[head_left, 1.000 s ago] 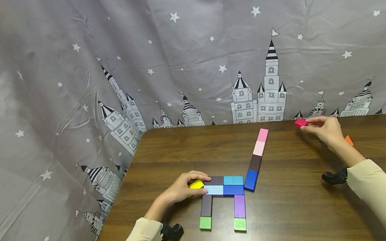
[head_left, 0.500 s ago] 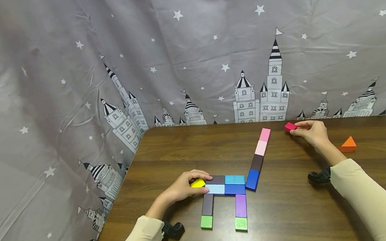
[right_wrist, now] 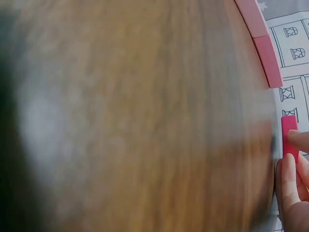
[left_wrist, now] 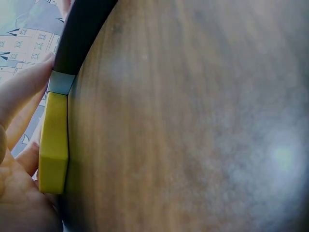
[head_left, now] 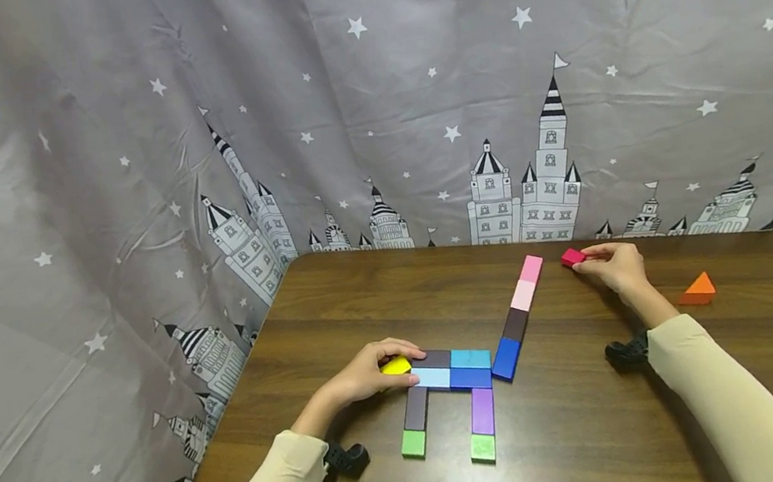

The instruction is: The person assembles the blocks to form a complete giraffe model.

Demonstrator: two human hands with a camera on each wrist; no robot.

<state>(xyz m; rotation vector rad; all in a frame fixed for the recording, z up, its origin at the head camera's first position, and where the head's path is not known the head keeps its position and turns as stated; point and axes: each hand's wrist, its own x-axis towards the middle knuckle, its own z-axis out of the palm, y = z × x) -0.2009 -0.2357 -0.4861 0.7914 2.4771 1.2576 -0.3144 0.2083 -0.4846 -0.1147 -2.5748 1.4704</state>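
Note:
In the head view my left hand (head_left: pixel 362 373) rests around a yellow block (head_left: pixel 396 366), its fingertips touching the dark block (head_left: pixel 432 360) and its thumb at the light blue block (head_left: pixel 431 378). The yellow block's angled end shows in the left wrist view, lying close to the palm. Thumb and fingers of my right hand (head_left: pixel 620 268) pinch a small crimson block (head_left: pixel 573 258), a little to the right of the pink block (head_left: pixel 531 268). That pink block ends a slanting row with a pale pink block (head_left: pixel 522 295), a dark brown block (head_left: pixel 515 325) and a blue block (head_left: pixel 506 358).
Teal (head_left: pixel 470 357) and blue blocks (head_left: pixel 470 378) adjoin the light ones. Below them, a dark block (head_left: pixel 416 409) and a purple block (head_left: pixel 483 411) each end in a green block (head_left: pixel 413 444). An orange triangular block (head_left: pixel 699 290) stands right on the wooden table (head_left: pixel 576 430). A curtain (head_left: pixel 366 109) hangs behind.
My right hand has moved left with the crimson block, closer to the pink end of the row, uncovering the orange triangular block. My left hand has stayed in place.

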